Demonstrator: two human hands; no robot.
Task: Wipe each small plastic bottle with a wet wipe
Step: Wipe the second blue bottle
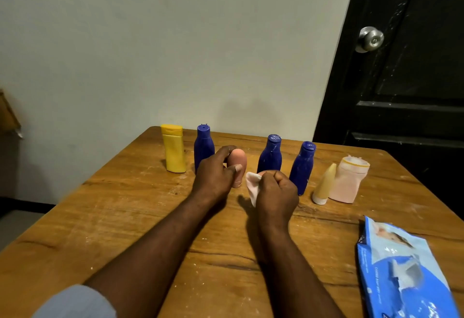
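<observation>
A row of small plastic bottles stands across the wooden table (125,217). From the left: a yellow bottle (173,149), a blue bottle (204,145), a peach-pink bottle (238,162), two more blue bottles (271,154) (303,167), a cream cone-shaped tube (324,186) and a pale pink bottle (347,182). My left hand (216,175) grips the peach-pink bottle, which stands upright on the table. My right hand (275,191) is curled around a white wet wipe (252,186) just right of that bottle.
A blue wet-wipe pack (401,272) lies at the table's near right. A pale wall rises behind the bottles. A black door (401,91) with a metal knob (370,39) stands at the right. The table's left edge drops to the floor.
</observation>
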